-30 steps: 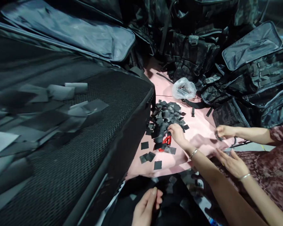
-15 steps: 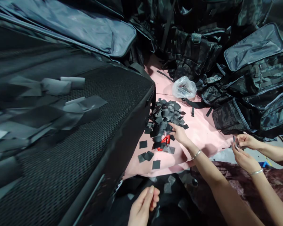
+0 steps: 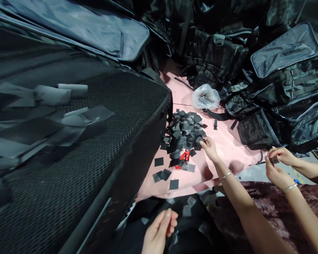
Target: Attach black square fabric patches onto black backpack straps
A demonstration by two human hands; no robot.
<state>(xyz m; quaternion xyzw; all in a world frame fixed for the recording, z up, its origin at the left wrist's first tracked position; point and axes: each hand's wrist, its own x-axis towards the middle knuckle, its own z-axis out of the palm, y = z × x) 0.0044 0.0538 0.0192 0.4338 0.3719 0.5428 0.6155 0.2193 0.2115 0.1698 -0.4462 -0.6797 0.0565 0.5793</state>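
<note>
My left hand (image 3: 161, 225) is closed above my dark-clothed lap, thumb pressed on curled fingers; what it holds, if anything, cannot be made out. My right hand (image 3: 210, 148) is at the right edge of a heap of small black squares (image 3: 187, 125) on pink cloth. Its thumb and fingertips are pinched together on a black square, mostly hidden by the fingers. Just below the heap lies a small red-handled tool (image 3: 184, 156), partly covered by squares. Several single squares (image 3: 174, 184) lie nearer to me.
A large black mesh panel (image 3: 127, 116) fills the left, with more dark pieces (image 3: 69, 123) on it. A clear plastic bag (image 3: 206, 97) stands behind the heap. Camouflage backpacks (image 3: 214, 53) crowd the back and right. A co-worker's hands (image 3: 278, 164) hold a small dark piece at right.
My right hand has drawn back to the right from the heap, its reaching finger now pinched in. My left hand stays closed over my lap. The co-worker's hands have shifted slightly right.
</note>
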